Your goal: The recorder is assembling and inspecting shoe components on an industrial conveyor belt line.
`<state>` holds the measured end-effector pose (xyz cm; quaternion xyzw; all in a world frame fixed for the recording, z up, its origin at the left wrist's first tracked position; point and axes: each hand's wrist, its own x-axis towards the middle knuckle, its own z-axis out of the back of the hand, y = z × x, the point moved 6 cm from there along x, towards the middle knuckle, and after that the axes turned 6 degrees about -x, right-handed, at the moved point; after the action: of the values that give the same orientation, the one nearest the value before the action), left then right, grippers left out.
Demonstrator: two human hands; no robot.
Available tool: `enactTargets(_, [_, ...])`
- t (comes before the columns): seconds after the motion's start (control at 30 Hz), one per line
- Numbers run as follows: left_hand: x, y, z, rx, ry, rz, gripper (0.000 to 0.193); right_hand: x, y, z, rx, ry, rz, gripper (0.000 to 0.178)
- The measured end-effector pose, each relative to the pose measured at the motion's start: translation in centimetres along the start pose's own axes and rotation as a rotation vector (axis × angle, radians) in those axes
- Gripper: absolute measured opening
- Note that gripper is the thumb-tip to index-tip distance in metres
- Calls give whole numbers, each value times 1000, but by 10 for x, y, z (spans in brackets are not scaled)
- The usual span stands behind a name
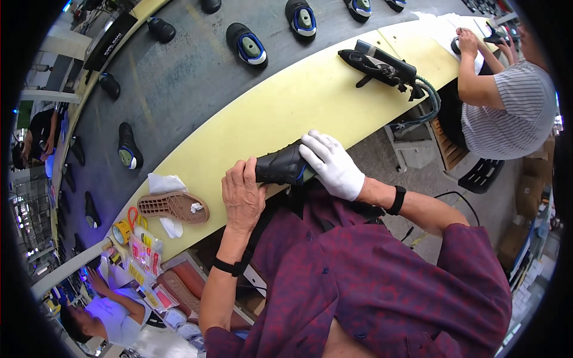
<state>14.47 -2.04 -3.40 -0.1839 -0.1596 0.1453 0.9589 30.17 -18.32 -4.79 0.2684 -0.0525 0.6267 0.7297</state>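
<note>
My bare left hand (243,194) and gloved right hand (335,166) clamp the black shoe (279,166) at either end; I should grip evenly, so it won't twist.

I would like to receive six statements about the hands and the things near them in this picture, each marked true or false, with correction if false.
1. The right hand wears a white fabric glove. True.
2. The left hand wears a matching glove. False: it is bare.
3. Both hands touch the black shoe. True.
4. The brown, textured shoe sole lies between the hands. False: it lies on the pale yellow tabletop, to the left.
5. A black band circles each wrist. True.
6. The black, elongated tool lies nearer the left hand. False: it lies nearer the right.
</note>
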Motion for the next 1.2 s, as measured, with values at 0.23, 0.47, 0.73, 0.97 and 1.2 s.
enactTargets(0.23, [-11,1,-8,53,-167,7,88,40,-72,97,-216,-195,11,63])
enactTargets(0.47, [17,-19,-25,76,-252,141,84,56,-226,92,-432,-42,-344,58])
enactTargets(0.73, [-4,-24,-35,-123,-57,172,65,76,-233,90,-83,386,-556,41])
enactTargets(0.97, [42,-47,-62,-79,-85,161,65,102,-93,104,172,235,-456,36])
enactTargets(1.2, [24,-38,-78,-146,57,197,66,95,-73,41,152,515,-647,46])
